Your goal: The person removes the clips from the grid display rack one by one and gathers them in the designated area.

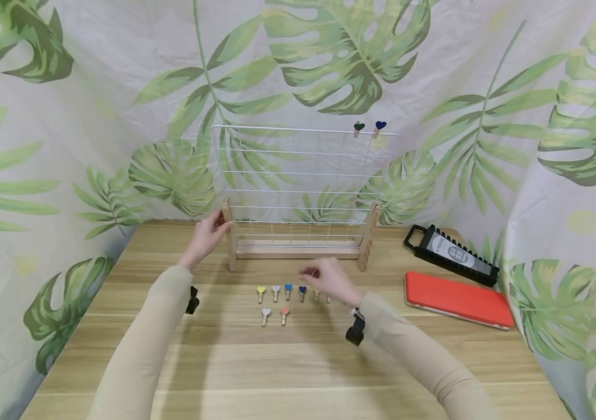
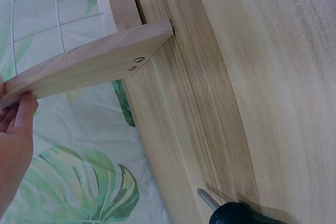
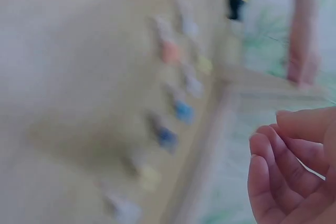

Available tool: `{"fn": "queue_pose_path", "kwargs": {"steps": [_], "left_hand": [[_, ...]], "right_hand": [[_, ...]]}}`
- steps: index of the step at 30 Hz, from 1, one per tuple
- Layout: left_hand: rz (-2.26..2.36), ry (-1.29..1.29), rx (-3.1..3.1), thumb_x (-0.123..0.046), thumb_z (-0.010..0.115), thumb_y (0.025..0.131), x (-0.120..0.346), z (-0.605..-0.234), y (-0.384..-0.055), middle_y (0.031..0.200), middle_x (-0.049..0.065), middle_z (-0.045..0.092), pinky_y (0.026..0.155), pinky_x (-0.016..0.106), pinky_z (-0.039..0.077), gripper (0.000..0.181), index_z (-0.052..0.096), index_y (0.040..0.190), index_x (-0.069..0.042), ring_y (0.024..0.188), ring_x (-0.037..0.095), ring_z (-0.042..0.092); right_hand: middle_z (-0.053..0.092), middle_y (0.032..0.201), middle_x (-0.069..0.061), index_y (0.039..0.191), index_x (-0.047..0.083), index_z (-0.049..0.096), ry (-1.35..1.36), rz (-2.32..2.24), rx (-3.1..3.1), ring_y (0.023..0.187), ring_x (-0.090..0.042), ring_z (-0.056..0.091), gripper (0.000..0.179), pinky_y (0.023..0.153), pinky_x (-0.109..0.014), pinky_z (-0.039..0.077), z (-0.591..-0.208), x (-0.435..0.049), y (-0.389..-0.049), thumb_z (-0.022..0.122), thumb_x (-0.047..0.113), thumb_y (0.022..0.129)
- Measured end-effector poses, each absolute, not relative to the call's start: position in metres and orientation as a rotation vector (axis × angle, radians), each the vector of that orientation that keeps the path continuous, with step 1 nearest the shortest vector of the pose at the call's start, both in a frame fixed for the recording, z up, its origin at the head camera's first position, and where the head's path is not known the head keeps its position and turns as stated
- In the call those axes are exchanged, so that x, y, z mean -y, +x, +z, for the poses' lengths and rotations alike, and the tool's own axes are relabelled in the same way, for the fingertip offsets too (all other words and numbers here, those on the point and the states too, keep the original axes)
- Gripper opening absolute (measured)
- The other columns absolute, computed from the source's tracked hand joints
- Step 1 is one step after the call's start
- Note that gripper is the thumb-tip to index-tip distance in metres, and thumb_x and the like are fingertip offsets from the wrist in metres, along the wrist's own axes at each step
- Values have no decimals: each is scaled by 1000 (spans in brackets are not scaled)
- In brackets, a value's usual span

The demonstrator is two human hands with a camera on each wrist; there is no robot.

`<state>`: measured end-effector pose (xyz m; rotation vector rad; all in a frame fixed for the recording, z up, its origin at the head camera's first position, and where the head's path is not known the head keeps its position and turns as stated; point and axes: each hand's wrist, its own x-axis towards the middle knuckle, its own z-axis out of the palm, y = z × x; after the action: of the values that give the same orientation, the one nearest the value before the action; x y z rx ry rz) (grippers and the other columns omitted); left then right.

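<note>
In the head view my left hand (image 1: 207, 234) holds the left wooden post (image 1: 230, 236) of a white wire grid rack (image 1: 305, 173). The left wrist view shows the fingers (image 2: 23, 111) against that post's edge. My right hand (image 1: 331, 280) is over a row of small heart-topped clothespins, its fingers loosely curled, with nothing visible between them. Yellow (image 1: 261, 293), blue (image 1: 288, 291) and navy (image 1: 302, 293) pins lie left of it; others are partly hidden by it. Nearer me lie a white pin (image 1: 266, 317) and a coral pin (image 1: 284, 316). Dark green (image 1: 359, 126) and navy-hearted (image 1: 380, 125) pins are clipped on the grid's top wire.
To the right, a black ribbed holder with a handle (image 1: 452, 254) lies behind a flat red case (image 1: 457, 299). A dark-handled tool with a pointed metal shaft (image 2: 209, 199) shows in the left wrist view. Leaf-printed cloth (image 1: 103, 111) surrounds the wooden table (image 1: 255, 373).
</note>
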<state>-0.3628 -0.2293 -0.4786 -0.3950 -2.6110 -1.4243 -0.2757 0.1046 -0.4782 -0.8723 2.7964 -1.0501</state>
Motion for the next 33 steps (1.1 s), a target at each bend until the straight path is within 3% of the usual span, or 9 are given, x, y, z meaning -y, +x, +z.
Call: {"fn": "queue_pose_path", "kwargs": {"steps": [11, 18, 25, 33], "left_hand": [[-1413, -392, 2628, -19, 52, 104, 230, -478, -362, 139, 31, 53, 110, 52, 48, 49, 41, 145, 5, 131, 43, 52], [-1410, -385, 2619, -19, 52, 104, 229, -481, -364, 138, 31, 54, 110, 51, 48, 48, 42, 143, 7, 131, 43, 52], [-1418, -388, 2611, -20, 51, 105, 229, -480, -364, 138, 32, 53, 110, 52, 47, 49, 42, 144, 7, 131, 44, 52], [-1425, -372, 2622, -20, 53, 104, 229, -480, -363, 138, 31, 53, 110, 51, 48, 48, 42, 144, 5, 132, 43, 52]], "right_hand": [[76, 101, -13, 107, 4, 74, -962, -1219, -3081, 79, -20, 70, 18, 70, -25, 61, -333, -147, -308, 69, 13, 93], [75, 104, -16, 107, -1, 73, -1161, -1292, -3267, 87, -24, 71, 19, 79, -14, 57, -256, -171, -327, 72, 8, 90], [74, 105, -19, 108, -2, 73, -1371, -1011, -3487, 97, -31, 69, 19, 89, -41, 57, -217, -190, -349, 71, 4, 91], [72, 109, -17, 111, 1, 73, -1331, -701, -3399, 105, -31, 66, 22, 94, -44, 55, -210, -191, -366, 71, 12, 92]]}}
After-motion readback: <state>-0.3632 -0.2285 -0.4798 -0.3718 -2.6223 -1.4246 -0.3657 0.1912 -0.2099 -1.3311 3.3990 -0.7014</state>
